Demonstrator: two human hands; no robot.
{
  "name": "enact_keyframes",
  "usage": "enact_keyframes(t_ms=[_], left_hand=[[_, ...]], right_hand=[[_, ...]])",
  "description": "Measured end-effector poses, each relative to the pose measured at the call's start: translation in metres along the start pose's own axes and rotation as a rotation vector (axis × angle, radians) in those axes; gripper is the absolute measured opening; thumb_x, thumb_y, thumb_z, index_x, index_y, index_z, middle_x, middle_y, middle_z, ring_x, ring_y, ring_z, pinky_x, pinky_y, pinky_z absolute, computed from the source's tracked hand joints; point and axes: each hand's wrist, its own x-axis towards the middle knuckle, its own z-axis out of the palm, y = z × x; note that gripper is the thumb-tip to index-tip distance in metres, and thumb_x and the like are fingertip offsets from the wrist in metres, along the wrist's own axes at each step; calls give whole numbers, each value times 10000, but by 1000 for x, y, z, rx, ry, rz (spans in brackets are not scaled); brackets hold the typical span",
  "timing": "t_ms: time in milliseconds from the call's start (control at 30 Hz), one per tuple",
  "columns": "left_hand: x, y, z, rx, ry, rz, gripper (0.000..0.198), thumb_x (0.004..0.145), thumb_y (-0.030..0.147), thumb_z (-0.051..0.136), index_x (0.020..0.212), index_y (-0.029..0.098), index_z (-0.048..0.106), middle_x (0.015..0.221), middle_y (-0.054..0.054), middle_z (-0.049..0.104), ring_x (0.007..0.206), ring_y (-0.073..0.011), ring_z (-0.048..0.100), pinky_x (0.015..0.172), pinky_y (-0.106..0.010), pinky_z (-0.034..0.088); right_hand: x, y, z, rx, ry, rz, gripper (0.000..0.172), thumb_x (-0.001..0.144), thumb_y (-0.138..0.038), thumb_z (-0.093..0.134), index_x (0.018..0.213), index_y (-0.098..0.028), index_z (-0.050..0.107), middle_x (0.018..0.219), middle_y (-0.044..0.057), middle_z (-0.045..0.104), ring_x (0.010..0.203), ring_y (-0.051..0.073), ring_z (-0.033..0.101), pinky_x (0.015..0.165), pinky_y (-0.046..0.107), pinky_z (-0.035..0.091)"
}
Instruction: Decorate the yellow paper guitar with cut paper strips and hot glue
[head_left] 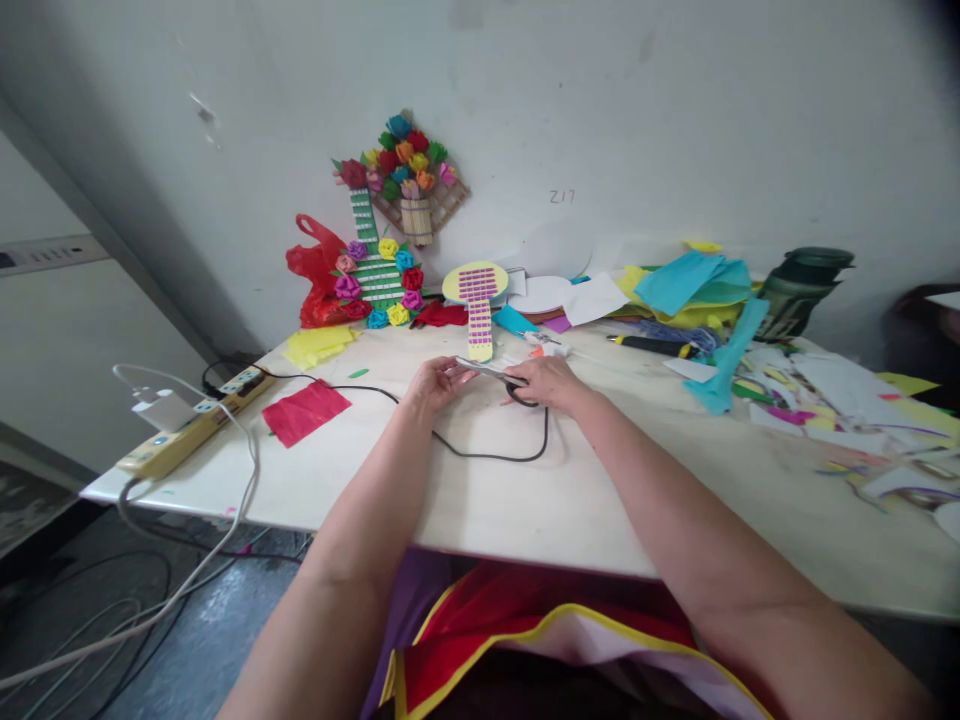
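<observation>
My right hand (546, 385) is closed on the black handles of a pair of scissors (491, 372), whose blades point left. Near the blade tips is my left hand (441, 383), its fingers bent close together; anything they may pinch is too small to make out. Just behind the hands lies a yellow paddle-shaped piece with purple bricklike marks (478, 300). A thin black cable (491, 457) loops on the table below my hands.
At the left are red crepe paper (306, 412) and a power strip (187, 440) with a charger. Paper flower crafts (379, 270) stand by the wall. Paper scraps (832, 390), a cutter (652, 346) and a dark bottle (802, 290) are at the right.
</observation>
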Motion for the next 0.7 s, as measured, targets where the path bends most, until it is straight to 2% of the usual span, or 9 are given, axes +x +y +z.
enact_keyframes(t_ms=[100,233,400,700], left_hand=[[0,0,-1,-6,-32,-18,126,754,46,450,729,108,557,410,41,386,501,-150,604,656,-327,576],[0,0,-2,13,-19,-25,143,759,52,447,798,93,579,456,15,469,570,-167,637,676,-330,574],[1,0,-2,51,-10,-17,119,742,60,457,766,82,572,652,-107,636,722,-229,670,596,-288,565],[-3,0,1,-30,12,-14,99,755,52,473,763,80,567,608,-75,615,630,-184,654,650,-302,565]], right_hand=[[-1,-1,-1,2,-2,-4,327,722,-499,576,915,-252,666,888,31,685,822,186,570,592,250,279],[0,0,0,7,7,-14,332,715,-501,582,917,-251,668,892,33,685,817,188,572,585,251,274],[1,2,2,44,24,-3,359,696,-514,596,933,-256,673,885,31,689,811,185,573,581,244,274],[0,-1,2,212,15,48,378,644,-542,618,887,-260,688,717,-8,653,690,141,530,555,224,263]])
